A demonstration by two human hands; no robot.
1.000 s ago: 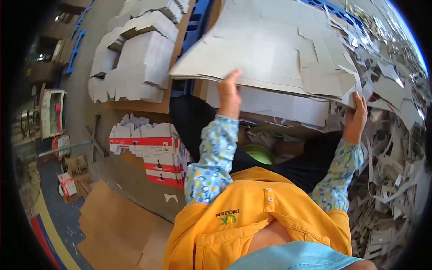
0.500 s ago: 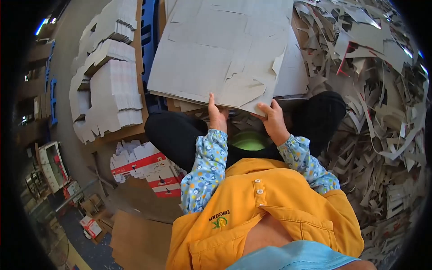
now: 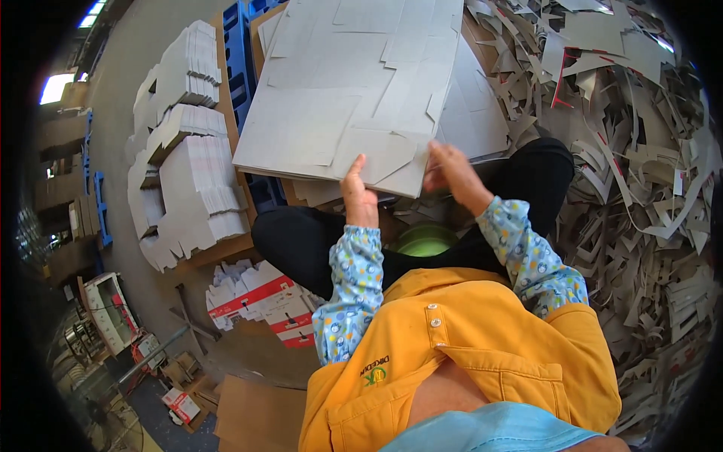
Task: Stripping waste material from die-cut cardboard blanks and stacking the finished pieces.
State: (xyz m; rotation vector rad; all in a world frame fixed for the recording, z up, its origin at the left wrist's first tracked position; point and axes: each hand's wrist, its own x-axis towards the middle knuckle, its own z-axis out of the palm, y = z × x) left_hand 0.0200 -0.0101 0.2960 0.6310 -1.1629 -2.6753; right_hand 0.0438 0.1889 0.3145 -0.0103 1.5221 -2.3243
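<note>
Gripping the cardboard sheets [image 3: 316, 113] with the left hand [image 3: 360, 197].

White die-cut cardboard [image 3: 197, 177] stacked near the right edge of a brown board [image 3: 230, 245], blue plastic pallet [image 3: 238, 71] alongside, red-and-white cartons [image 3: 263, 300] off the board's near edge, grey cardboard offcuts [image 3: 648, 181] heaped at right.

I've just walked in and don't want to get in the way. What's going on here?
A person in an orange-yellow top is handling a stack of large pale card sheets. The left hand holds its near edge, thumb on top. The right hand is blurred at the near right corner; its grip is unclear. Cut white card stacks stand left, and heaped scraps lie right.
</note>
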